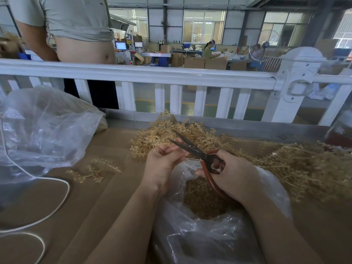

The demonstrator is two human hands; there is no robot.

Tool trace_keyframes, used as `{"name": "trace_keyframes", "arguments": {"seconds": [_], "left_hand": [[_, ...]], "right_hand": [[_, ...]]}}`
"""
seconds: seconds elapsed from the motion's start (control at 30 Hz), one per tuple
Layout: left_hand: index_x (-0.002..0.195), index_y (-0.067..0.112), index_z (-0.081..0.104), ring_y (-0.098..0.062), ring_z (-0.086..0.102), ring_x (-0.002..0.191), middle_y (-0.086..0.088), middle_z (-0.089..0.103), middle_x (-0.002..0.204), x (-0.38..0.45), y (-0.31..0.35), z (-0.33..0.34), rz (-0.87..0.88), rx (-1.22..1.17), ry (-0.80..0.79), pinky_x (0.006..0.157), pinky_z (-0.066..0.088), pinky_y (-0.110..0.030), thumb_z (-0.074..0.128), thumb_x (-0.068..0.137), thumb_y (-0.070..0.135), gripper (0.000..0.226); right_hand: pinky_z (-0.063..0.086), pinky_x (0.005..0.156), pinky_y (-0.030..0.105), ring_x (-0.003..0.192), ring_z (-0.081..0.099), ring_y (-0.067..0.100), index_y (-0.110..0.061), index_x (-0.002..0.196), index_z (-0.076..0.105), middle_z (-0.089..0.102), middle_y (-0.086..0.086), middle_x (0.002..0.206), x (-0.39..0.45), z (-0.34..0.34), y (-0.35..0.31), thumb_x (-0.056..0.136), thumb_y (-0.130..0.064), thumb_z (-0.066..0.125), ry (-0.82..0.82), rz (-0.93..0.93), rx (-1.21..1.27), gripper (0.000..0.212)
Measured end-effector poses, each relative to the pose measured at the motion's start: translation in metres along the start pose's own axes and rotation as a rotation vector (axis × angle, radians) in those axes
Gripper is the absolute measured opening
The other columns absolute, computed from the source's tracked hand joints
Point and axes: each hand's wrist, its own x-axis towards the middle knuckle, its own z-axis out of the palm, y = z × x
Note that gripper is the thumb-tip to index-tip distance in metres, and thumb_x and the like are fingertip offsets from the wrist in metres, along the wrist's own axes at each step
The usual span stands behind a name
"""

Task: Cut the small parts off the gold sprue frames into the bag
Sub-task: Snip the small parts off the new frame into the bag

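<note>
Two hands are busy over the open clear bag (219, 242) at the near edge of the tabletop (114, 197). The right hand (231, 173) has its fingers curled through the red-handled loops of the scissors (198, 154), dark blades parted and pointing away toward the far edge. The left hand (164, 160) is curled too, fingertips pinched together right beside the blades; what it pinches is too small to make out. Down in the bag's mouth sits a heap of cut gold parts (203, 201). Behind the hands, a big tangle of gold sprue frames (162, 132) spreads along the far edge and runs off to the right. A few loose frames (95, 170) lie left of the hands, near a white cable (62, 202) and a second, crumpled clear bag (43, 130).
</note>
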Motion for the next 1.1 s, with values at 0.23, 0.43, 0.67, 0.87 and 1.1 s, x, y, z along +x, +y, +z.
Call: {"name": "trace_keyframes", "arguments": {"seconds": [0.23,0.43,0.67,0.87,1.1], "left_hand": [[0.070,0.006,0.071,-0.017,0.070,0.072,-0.009,0.071,0.071,0.002,0.000,-0.005,0.035,0.086,0.016,0.073,0.057,-0.024,0.074,0.075,-0.005,0.013],[0.074,0.012,0.073,-0.018,0.071,0.076,-0.008,0.073,0.075,0.000,-0.001,-0.010,0.098,0.266,-0.081,0.074,0.056,-0.026,0.069,0.085,0.001,0.017],[0.081,0.011,0.074,-0.016,0.071,0.076,-0.009,0.075,0.076,-0.001,-0.002,-0.011,0.149,0.407,-0.107,0.071,0.054,-0.022,0.065,0.091,0.000,0.017],[0.082,0.010,0.074,-0.016,0.070,0.074,-0.009,0.074,0.075,-0.001,-0.003,-0.010,0.155,0.409,-0.100,0.071,0.054,-0.022,0.064,0.091,-0.002,0.018],[0.084,0.004,0.072,-0.018,0.067,0.075,-0.011,0.072,0.076,0.001,-0.005,-0.010,0.158,0.374,-0.117,0.071,0.053,-0.022,0.063,0.091,-0.001,0.013]], "right_hand": [[0.028,0.055,0.007,0.063,0.047,-0.002,-0.045,0.103,0.062,0.061,-0.025,0.072,-0.003,-0.005,-0.002,0.059,-0.102,0.034,0.031,-0.019,-0.036,0.077],[0.030,0.054,0.008,0.062,0.049,-0.002,-0.041,0.093,0.057,0.058,-0.023,0.071,-0.005,-0.006,-0.003,0.069,-0.092,0.045,0.085,-0.078,-0.043,0.057],[0.035,0.053,0.014,0.063,0.051,0.001,-0.041,0.087,0.050,0.054,-0.021,0.069,-0.004,-0.006,-0.001,0.070,-0.090,0.046,0.076,-0.088,-0.062,0.052],[0.042,0.055,0.018,0.063,0.052,0.000,-0.045,0.088,0.046,0.055,-0.021,0.069,-0.004,-0.009,-0.003,0.073,-0.088,0.046,0.047,-0.082,-0.067,0.046],[0.040,0.053,0.016,0.064,0.056,0.002,-0.040,0.096,0.061,0.062,-0.020,0.070,-0.005,-0.010,-0.005,0.077,-0.083,0.053,0.049,-0.052,-0.111,0.047]]}}
